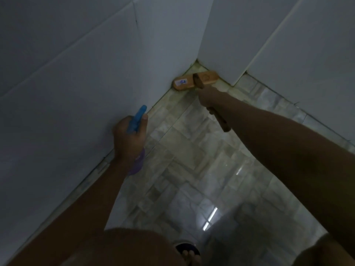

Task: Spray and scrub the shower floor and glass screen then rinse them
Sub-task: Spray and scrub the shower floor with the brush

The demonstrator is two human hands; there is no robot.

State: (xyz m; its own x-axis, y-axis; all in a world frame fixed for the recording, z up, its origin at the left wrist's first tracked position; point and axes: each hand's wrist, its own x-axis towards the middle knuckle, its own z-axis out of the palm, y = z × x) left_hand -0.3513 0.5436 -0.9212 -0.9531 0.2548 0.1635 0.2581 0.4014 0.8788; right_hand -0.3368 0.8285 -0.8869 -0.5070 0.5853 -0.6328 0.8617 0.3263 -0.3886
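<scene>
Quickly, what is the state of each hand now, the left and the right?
Left hand: closed, gripping the blue spray bottle.
Right hand: closed, gripping the handle of the wooden scrub brush.

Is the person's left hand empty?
No, the left hand grips a blue spray bottle while the right hand holds the brush.

the left hand hides most of the blue-topped purple spray bottle; the small sticker on the wooden scrubbing brush is unreadable.
</scene>
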